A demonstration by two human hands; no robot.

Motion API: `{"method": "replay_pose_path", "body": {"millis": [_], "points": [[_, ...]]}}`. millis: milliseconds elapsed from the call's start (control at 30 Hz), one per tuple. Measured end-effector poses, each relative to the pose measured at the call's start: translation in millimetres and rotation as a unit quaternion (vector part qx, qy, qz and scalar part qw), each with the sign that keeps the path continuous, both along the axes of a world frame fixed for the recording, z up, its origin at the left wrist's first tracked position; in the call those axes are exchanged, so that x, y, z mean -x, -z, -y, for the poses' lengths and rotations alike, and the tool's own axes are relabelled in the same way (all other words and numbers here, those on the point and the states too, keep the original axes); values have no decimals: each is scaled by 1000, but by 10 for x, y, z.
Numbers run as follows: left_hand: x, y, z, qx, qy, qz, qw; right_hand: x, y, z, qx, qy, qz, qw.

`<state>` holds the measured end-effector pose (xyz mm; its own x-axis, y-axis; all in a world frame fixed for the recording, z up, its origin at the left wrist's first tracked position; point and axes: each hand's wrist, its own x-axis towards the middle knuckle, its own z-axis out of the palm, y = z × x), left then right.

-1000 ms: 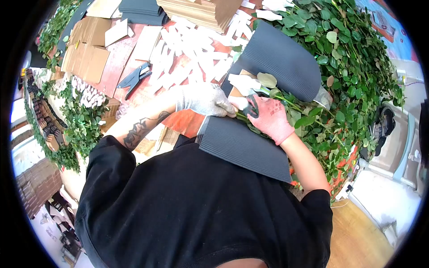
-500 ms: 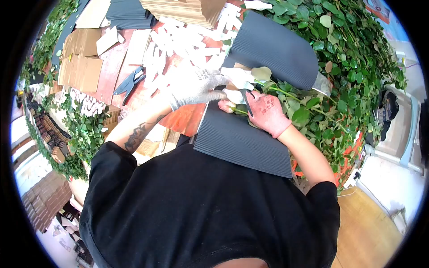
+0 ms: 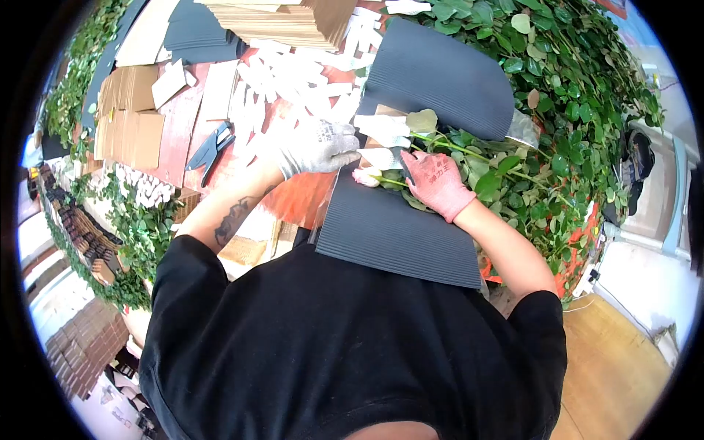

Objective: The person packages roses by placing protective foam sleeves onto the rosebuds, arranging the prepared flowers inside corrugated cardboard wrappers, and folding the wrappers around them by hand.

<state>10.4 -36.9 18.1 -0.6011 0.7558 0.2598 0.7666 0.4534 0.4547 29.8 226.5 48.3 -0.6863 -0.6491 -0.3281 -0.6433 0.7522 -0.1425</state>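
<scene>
My left hand (image 3: pixel 320 148), in a light grey glove, has its fingers stretched toward some white-wrapped flower heads (image 3: pixel 385 130). Nothing shows in it. In a pink glove, my right hand (image 3: pixel 434 181) is closed at the base of the lower white wrap (image 3: pixel 381 157), its fingertips on the wrap and stem. A pale pink rose (image 3: pixel 367 177) lies just below, its stem running under my right hand. The flowers rest between an upper dark corrugated sheet (image 3: pixel 440 79) and a lower dark corrugated sheet (image 3: pixel 396 229).
White paper strips (image 3: pixel 282 77) are scattered on the red table (image 3: pixel 177 139). A blue-grey stapler (image 3: pixel 210 152) lies left of them. Cardboard stacks (image 3: pixel 293 20) and dark sheets (image 3: pixel 196 33) stand at the back. Leafy stems (image 3: pixel 579 110) are piled on the right.
My left hand has let go of the flowers and drawn back left, its fingers opening. My right hand stays at the wrapped flower. The pink rose head is now uncovered. The view has shifted slightly.
</scene>
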Motion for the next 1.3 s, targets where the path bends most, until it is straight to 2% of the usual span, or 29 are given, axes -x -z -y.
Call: {"method": "replay_pose_path", "body": {"millis": [67, 100, 200, 267, 333, 400, 467, 533, 600, 667, 733, 800, 867, 900, 933, 1000, 1067, 1100, 1233, 1300], "points": [[-6, -188, -55, 15, -36, 87, 995, 8, -55, 32, -20, -18, 7, 1000], [-27, -224, -91, -24, -35, 96, 994, 3, 10, 26, -16, -38, -16, 999], [-71, -66, -178, 24, -39, 52, 998, -19, 13, 3, -9, -73, -60, 996], [-17, 24, -131, 5, -31, 42, 999, -8, 46, -17, 8, -71, -64, 995], [1, 6, -105, -11, -19, 69, 997, -31, 65, -35, 35, -54, -56, 996], [24, -7, -52, -20, 2, 55, 998, -37, 35, -16, 30, -47, -65, 996], [19, -99, -4, -18, -17, 64, 998, -27, 36, -4, -26, -79, -65, 994], [5, -124, 89, -20, -18, 49, 998, -17, 91, -22, -10, -69, -68, 995], [-28, 9, 287, -6, -77, 47, 996, -21, 116, -39, 7, -64, -65, 996], [9, 21, 551, 54, -204, 148, 966, -23, 123, -57, 28, -76, -43, 996], [21, -78, 732, 100, -253, 104, 957, -39, 157, -56, 34, -87, -51, 994], [-26, -263, 682, 116, -244, 73, 960, -10, 87, -14, 8, -103, -31, 994], [-122, -722, 314, 37, -157, 135, 978, -22, 40, 20, -9, -109, -38, 993], [-132, -767, 198, -9, -59, 155, 986, -22, 42, 26, 0, -92, -37, 995], [-124, -920, 43, 9, 7, 282, 959, -11, 36, 22, 8, -76, -37, 996], [-116, -666, -84, 0, 72, 429, 900, -5, 6, 6, 24, -86, -55, 995], [-101, -485, -115, 6, 88, 438, 895, 0, -4, -7, 42, -52, -41, 997], [-75, -454, -128, 18, 105, 449, 887, 16, -24, -19, 7, -42, -3, 999], [-63, -610, -142, 94, 85, 474, 871, 34, -114, 25, -10, -30, 10, 999], [-79, -574, -145, 91, 87, 476, 870, 121, -111, 11, 24, -51, -10, 998]]}}
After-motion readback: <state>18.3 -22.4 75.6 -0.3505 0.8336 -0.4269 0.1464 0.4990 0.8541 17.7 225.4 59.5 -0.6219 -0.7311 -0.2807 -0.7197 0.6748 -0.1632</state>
